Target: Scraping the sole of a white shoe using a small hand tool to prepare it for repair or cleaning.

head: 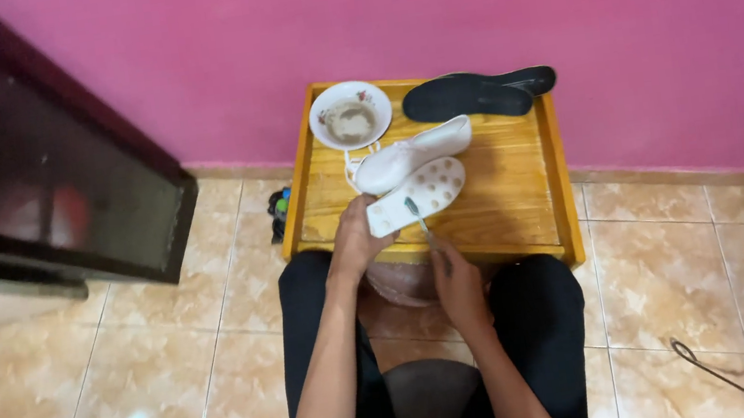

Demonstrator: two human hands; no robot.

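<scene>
Over wooden table: left hand grips white shoe; right hand holds toothbrush.

The desk looks like varnished wood, honey-yellow with a visible grain and a soft sheen; on it, the shoe held by the left hand shows a smooth, matt white sole that looks like rubber or plastic, studded with round bumps; the second shoe just behind it has a smooth white upper, possibly leather-like; the toothbrush in the right hand looks plastic; the bowl at the desk's far left corner is glossy glazed ceramic; the insoles beside the bowl are matt black, foam-like; the floor around the desk is glossy, marbled beige tile.
</scene>
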